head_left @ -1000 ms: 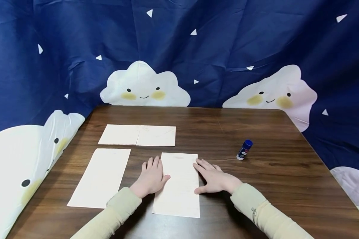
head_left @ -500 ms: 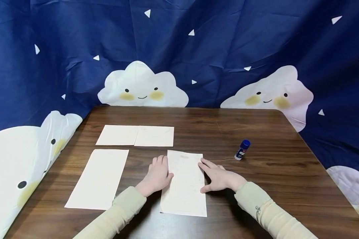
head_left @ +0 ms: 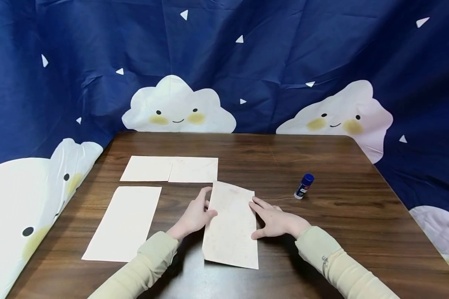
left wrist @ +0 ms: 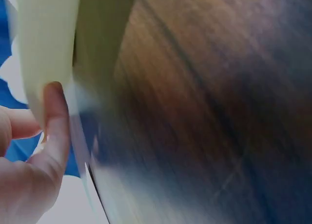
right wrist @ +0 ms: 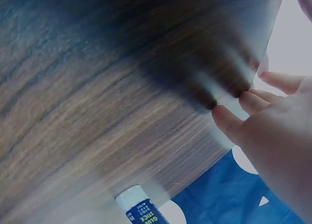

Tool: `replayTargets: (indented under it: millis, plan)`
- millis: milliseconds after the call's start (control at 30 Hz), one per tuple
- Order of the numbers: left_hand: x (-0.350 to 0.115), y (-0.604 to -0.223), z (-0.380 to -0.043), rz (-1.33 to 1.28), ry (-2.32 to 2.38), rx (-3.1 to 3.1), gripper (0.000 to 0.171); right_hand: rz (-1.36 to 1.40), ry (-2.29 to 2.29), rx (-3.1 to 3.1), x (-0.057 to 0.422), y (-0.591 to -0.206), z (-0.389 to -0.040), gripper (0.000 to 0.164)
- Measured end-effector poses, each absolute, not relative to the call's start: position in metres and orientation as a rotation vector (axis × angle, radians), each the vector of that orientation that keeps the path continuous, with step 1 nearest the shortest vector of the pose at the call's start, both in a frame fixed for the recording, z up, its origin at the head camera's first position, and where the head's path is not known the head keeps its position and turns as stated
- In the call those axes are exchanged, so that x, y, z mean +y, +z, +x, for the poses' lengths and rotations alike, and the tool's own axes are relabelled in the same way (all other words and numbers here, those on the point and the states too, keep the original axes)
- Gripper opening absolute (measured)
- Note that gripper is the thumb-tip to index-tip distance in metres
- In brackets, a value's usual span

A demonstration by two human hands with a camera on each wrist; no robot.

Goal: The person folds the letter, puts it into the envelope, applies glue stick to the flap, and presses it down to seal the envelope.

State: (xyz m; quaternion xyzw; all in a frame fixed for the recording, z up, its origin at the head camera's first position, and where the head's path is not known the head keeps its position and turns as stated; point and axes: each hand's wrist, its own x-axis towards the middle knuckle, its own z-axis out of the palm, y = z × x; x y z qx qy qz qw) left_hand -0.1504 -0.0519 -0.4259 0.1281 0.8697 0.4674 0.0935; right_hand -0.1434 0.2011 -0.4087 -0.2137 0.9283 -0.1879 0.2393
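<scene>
A white sheet of paper (head_left: pixel 232 228) lies in front of me, its left side raised off the table and its right side low. My left hand (head_left: pixel 193 214) pinches the raised left edge, thumb on top and fingers behind. In the left wrist view the thumb (left wrist: pixel 56 107) presses on the sheet, which stands well above the wood. My right hand (head_left: pixel 278 221) rests at the right edge, fingers extended and spread, fingertips at the paper. In the right wrist view several of its fingers (right wrist: pixel 229 124) touch down on the table beside the sheet.
Another white sheet (head_left: pixel 123 224) lies flat at the left. Behind it, two smaller white sheets lie side by side, a left one (head_left: pixel 146 168) and a right one (head_left: pixel 194 170). A blue-capped glue stick (head_left: pixel 304 186) stands right of the right hand on the brown table (head_left: pixel 321 153).
My left hand has gone from lying flat at the sheet's left edge to pinching and lifting it. The sheet has shifted slightly right and tilted; the right hand stays at its right edge.
</scene>
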Motion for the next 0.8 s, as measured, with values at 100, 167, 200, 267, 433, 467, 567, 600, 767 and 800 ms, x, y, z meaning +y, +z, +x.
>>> replayTargets:
  millis: [100, 167, 200, 267, 433, 467, 567, 600, 767, 800]
  plan:
    - [-0.055, -0.424, -0.152, 0.284, 1.501, 2.46, 0.068, -0.558, -0.582, 2.5, 0.203, -0.407, -0.145, 0.089]
    - [-0.056, -0.422, -0.153, 0.235, 1.569, 2.384, 0.069, -0.547, -0.639, 2.479, 0.204, -0.405, -0.147, 0.087]
    - [-0.057, -0.422, -0.154, 0.213, 1.609, 2.337, 0.069, -0.548, -0.66, 2.476, 0.204, -0.404, -0.148, 0.085]
    - [-0.058, -0.422, -0.155, 0.191, 1.689, 2.256, 0.069, -0.552, -0.709, 2.479, 0.205, -0.404, -0.15, 0.084]
    - [-0.062, -0.421, -0.157, 0.135, 1.821, 2.138, 0.071, -0.5, -0.95, 2.467, 0.203, -0.406, -0.154, 0.083]
    - [-0.064, -0.42, -0.158, 0.124, 1.834, 2.132, 0.071, -0.478, -1.023, 2.451, 0.203, -0.406, -0.154, 0.082]
    - [-0.068, -0.418, -0.158, 0.12, 1.854, 2.131, 0.073, -0.387, -1.305, 2.325, 0.2, -0.406, -0.156, 0.082]
    - [-0.069, -0.417, -0.159, 0.128, 1.862, 2.129, 0.072, -0.346, -1.412, 2.258, 0.198, -0.406, -0.156, 0.082]
    - [-0.076, -0.412, -0.161, 0.21, 1.891, 2.127, 0.072, -0.187, -1.767, 1.987, 0.193, -0.403, -0.156, 0.086]
    - [-0.078, -0.412, -0.161, 0.216, 1.905, 2.11, 0.071, -0.169, -1.801, 1.954, 0.192, -0.402, -0.156, 0.084]
